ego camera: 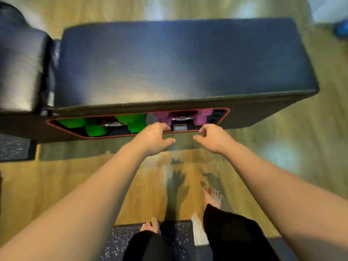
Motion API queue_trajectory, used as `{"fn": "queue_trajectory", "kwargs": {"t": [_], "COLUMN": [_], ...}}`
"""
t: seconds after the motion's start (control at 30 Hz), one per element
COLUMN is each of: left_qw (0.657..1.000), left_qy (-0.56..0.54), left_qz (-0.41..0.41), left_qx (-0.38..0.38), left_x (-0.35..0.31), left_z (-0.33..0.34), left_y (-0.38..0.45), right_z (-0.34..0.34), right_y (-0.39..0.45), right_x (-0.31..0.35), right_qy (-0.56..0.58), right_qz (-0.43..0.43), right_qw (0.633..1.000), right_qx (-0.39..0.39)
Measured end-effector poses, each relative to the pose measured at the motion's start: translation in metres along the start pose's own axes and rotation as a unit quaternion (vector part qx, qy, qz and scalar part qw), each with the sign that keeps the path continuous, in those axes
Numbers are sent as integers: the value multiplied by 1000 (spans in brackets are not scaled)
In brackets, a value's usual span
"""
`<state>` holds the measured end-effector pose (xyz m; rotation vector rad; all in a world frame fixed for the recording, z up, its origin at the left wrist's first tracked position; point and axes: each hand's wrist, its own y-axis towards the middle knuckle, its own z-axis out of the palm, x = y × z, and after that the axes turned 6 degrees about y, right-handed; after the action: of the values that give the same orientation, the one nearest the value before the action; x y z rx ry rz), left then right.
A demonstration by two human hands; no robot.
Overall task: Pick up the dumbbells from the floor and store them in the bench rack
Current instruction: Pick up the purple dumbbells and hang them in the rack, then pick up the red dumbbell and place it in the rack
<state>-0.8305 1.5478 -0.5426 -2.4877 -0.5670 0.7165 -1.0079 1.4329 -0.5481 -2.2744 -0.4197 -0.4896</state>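
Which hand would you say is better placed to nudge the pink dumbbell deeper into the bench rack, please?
Probably the left hand: its fingertips already rest at the rack opening, right against the pink dumbbell. The right hand hovers just outside the opening's lower edge, fingers loosely curled and holding nothing.

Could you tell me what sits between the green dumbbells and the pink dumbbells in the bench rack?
In the head view, a narrow grey divider separates the green dumbbells from the pink dumbbells; blur hides its detail.
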Motion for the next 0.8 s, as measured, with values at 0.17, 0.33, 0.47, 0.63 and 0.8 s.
{"fn": "queue_trajectory", "kwargs": {"t": [0.17, 0.33, 0.47, 0.63, 0.8], "left_qw": [1000, 991, 978, 972, 973], "left_qy": [-30, -97, -136, -126, -144], "left_qz": [2, -28, -2, 34, 59], "left_qx": [-4, -89, -161, -197, -172], "left_x": [-72, -112, -161, -240, -320], "left_z": [-100, -175, -214, -227, -211], "left_y": [-155, -267, -319, -300, -250], "right_z": [-86, -158, -202, -266, -342], "right_y": [-154, -265, -317, -339, -336], "right_x": [73, 113, 114, 80, 12], "right_qy": [43, 76, 108, 134, 133], "right_qz": [-52, -121, -165, -207, -192], "right_qw": [998, 990, 980, 967, 966], "right_qx": [8, -12, -21, -57, -114]}}
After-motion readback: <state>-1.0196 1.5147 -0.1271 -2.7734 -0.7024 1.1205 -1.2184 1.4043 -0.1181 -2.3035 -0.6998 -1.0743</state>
